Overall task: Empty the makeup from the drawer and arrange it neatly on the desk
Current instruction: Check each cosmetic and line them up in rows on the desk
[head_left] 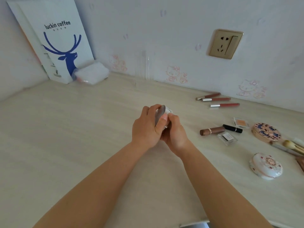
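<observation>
Both hands, left hand [146,129] and right hand [175,134], curl their fingers around a small white-and-grey round compact [162,113] above the pale wooden counter [82,129]; probably light, rigid, smooth, best gripped by its rim.

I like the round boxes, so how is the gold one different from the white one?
The gold compact has a dark blue and pink pattern on its lid; the white compact has small pink flowers. The gold compact lies farther back, by the lipsticks; the white one lies nearer the desk's front. Both are round, closed and lying flat.
</observation>
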